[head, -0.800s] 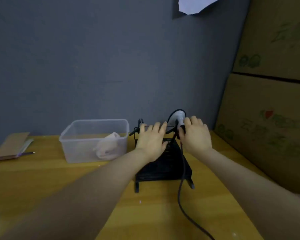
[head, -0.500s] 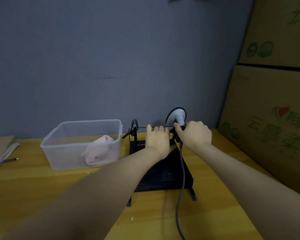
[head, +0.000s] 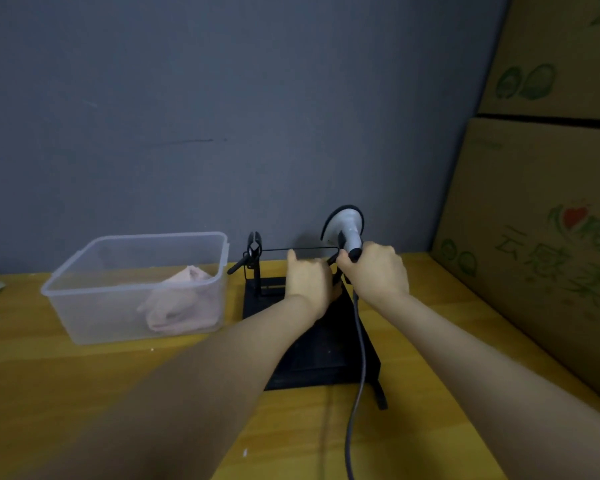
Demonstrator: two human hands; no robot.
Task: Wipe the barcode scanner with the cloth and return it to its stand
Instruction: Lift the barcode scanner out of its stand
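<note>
Right hand (head: 374, 271) grips the barcode scanner (head: 347, 230) handle; left hand (head: 309, 280), loosely curled, braces the stand (head: 312, 358). Advice: lift straight, minding the cable (head: 359, 358); cloth (head: 184, 299) waits in the tub (head: 84, 271).

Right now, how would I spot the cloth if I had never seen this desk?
Find the yellow wooden desk against the grey wall. On its left stands a clear plastic tub, beside the black scanner stand. The cloth is the crumpled pale pink bundle inside that tub, the only soft thing there.
</note>
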